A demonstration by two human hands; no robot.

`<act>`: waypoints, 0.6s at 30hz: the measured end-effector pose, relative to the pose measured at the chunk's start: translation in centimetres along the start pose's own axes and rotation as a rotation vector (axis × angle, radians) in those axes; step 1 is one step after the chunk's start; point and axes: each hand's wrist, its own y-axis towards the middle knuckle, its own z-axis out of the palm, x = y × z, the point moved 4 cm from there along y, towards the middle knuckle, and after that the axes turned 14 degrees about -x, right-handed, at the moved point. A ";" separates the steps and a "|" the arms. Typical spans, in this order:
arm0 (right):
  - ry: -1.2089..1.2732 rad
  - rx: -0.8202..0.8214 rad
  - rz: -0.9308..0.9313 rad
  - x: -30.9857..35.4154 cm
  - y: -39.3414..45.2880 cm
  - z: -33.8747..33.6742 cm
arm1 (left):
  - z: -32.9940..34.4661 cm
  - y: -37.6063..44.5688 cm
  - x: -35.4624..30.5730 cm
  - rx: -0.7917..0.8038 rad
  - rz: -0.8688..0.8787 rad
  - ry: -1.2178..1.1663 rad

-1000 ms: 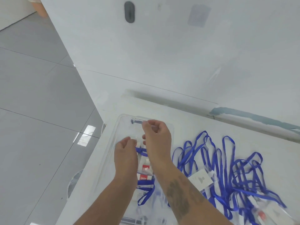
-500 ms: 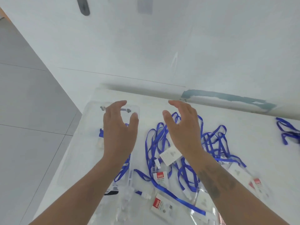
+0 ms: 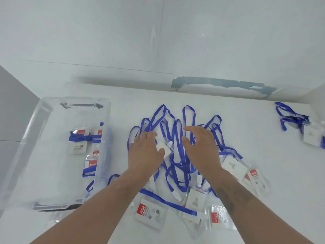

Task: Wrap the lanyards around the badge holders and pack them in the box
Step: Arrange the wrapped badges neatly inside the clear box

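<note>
1. Step in hand: selection of the next badge. Both hands hover over the tangled pile of blue lanyards at the centre of the frame.
2. Left hand: fingers spread and slightly curled, palm down, holding nothing. Its thumb lies just beside a small white clip; whether they touch cannot be told.
3. Right hand: fingers open and arched, holding nothing, above the straps to the right of the clip.
4. Clear box: at the left of the frame, open. Several wrapped badge holders lie inside along its right wall.
5. Loose badge holders: scattered at lower centre and lower right of the frame, straps unwrapped. One further set lies well apart at the upper right.
6. Next move, as judged: close on one clip or strap, lift it free of the tangle, then wind the strap around its holder. The straps overlap, so neighbours are likely to drag along.
</note>
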 end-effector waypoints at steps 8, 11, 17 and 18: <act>-0.021 0.136 0.033 -2.2 -0.2 4.0 | 5.5 0.1 0.7 0.178 0.072 0.269; -0.007 0.154 0.046 -2.8 0.0 4.5 | 5.8 0.4 0.5 0.188 0.074 0.284; 0.061 0.222 0.011 -3.0 1.1 3.8 | 3.5 1.5 -0.4 0.231 0.004 0.115; 0.073 0.253 -0.026 -2.8 1.4 3.4 | 2.8 1.8 -0.7 0.242 -0.013 0.061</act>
